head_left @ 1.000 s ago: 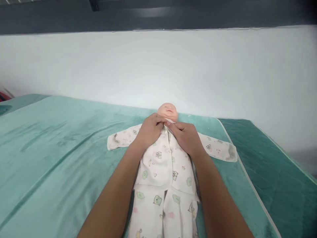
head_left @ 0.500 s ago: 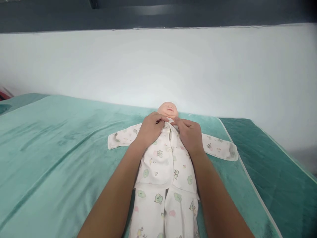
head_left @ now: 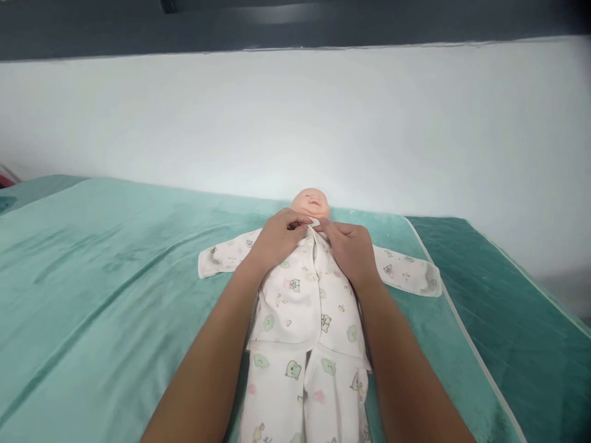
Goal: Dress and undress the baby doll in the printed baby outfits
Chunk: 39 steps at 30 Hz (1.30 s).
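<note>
A baby doll point(head_left: 311, 202) lies on its back, dressed in a white baby jacket point(head_left: 295, 301) printed with small animals and matching trousers point(head_left: 277, 394). At the jacket's neck, my left hand point(head_left: 281, 237) pinches the collar edge from the left. My right hand point(head_left: 346, 246) grips the collar's other side, its fingertips close to those of the left. Below the hands the two front panels meet down the middle, with a small gap near the top and a fastener at chest height. Both sleeves stretch outward. The fingertips partly hide the top of the opening.
A light green sheet point(head_left: 115, 258) with soft wrinkles covers the bed under the doll. Darker green quilted bedding point(head_left: 517, 320) shows on the right. Behind the doll's head stands a white wall point(head_left: 295, 123), with a dark band point(head_left: 295, 24) above it.
The fingertips have drawn slightly closer together at the collar. The whole view has shifted a little; the doll and its clothes otherwise lie as before.
</note>
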### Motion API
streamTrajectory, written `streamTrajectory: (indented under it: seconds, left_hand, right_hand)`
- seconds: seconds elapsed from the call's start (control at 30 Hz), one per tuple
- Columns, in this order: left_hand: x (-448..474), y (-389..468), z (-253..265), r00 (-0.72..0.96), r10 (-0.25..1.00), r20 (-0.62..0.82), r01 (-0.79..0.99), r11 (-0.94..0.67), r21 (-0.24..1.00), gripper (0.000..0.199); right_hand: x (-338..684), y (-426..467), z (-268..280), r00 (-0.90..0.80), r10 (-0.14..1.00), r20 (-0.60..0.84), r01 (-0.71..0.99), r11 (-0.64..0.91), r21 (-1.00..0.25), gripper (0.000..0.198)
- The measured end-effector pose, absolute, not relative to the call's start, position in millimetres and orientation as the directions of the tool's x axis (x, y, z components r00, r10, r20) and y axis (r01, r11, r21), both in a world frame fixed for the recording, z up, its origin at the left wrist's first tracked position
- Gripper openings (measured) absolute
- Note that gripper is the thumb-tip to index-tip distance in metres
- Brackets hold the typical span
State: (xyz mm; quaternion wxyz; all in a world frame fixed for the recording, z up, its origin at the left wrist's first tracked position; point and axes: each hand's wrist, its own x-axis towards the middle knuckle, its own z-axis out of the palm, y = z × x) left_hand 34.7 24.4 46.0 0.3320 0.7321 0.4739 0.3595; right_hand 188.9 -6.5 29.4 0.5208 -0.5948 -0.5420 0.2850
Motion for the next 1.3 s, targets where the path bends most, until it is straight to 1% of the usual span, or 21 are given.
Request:
streamTrajectory:
  seconds: [0.17,0.33,0.43,0.53,0.63,0.73,0.8,0.87,0.93,0.97,1.03,1.1,1.17,1.23,1.3]
  left_hand:
    - [36,24,48,0.292,0.935,0.201,0.471,-0.323,0.821,0.019]
    - [37,25,47,0.282,0.931,0.233,0.511,-0.351,0.785,0.018]
    - [38,27,45,0.28,0.929,0.243,0.525,-0.36,0.771,0.02]
    - [38,28,43,0.275,0.93,0.243,0.512,-0.355,0.782,0.021]
    - [38,27,44,0.266,0.934,0.241,0.496,-0.346,0.796,0.022]
    - [38,27,44,0.251,0.937,0.243,0.486,-0.339,0.805,0.021]
    - [38,27,44,0.238,0.937,0.255,0.476,-0.341,0.811,0.022]
    - [38,27,44,0.226,0.939,0.261,0.468,-0.34,0.816,0.024]
    - [38,27,44,0.215,0.942,0.258,0.466,-0.331,0.82,0.025]
    - [38,27,44,0.212,0.944,0.255,0.465,-0.326,0.823,0.025]
    - [37,26,43,0.206,0.945,0.255,0.456,-0.323,0.829,0.026]
    - [37,25,43,0.199,0.942,0.27,0.445,-0.333,0.831,0.027]
    - [37,23,42,0.175,0.939,0.297,0.442,-0.344,0.828,0.028]
    - [36,22,40,0.144,0.934,0.326,0.45,-0.355,0.819,0.028]
    - [35,21,38,0.131,0.926,0.354,0.461,-0.373,0.805,0.028]
  right_hand:
    - [186,-7,31,0.318,0.927,0.196,0.332,0.085,-0.94,0.038]
    - [185,-8,31,0.326,0.919,0.219,0.384,0.083,-0.92,0.043]
    - [184,-8,31,0.302,0.918,0.256,0.462,0.094,-0.882,0.046]
    - [183,-9,30,0.274,0.914,0.299,0.541,0.111,-0.834,0.049]
    - [183,-10,30,0.25,0.912,0.325,0.576,0.129,-0.807,0.051]
    - [187,-10,31,0.218,0.935,0.279,0.547,0.12,-0.828,0.052]
    - [193,-12,35,0.129,0.965,0.23,0.549,0.124,-0.827,0.049]
    - [199,-15,41,-0.027,0.979,0.201,0.615,0.175,-0.769,0.04]
    - [201,-22,49,-0.161,0.97,0.184,0.716,0.243,-0.655,0.033]
    - [201,-26,53,-0.197,0.966,0.17,0.764,0.26,-0.591,0.032]
    - [195,-34,60,-0.205,0.969,0.137,0.848,0.246,-0.469,0.034]
    - [187,-40,64,-0.169,0.979,0.116,0.914,0.199,-0.354,0.036]
    - [178,-44,65,-0.132,0.983,0.124,0.951,0.161,-0.263,0.038]
    - [171,-46,64,-0.109,0.983,0.144,0.968,0.139,-0.211,0.04]
    - [166,-47,63,-0.092,0.984,0.154,0.975,0.121,-0.189,0.041]
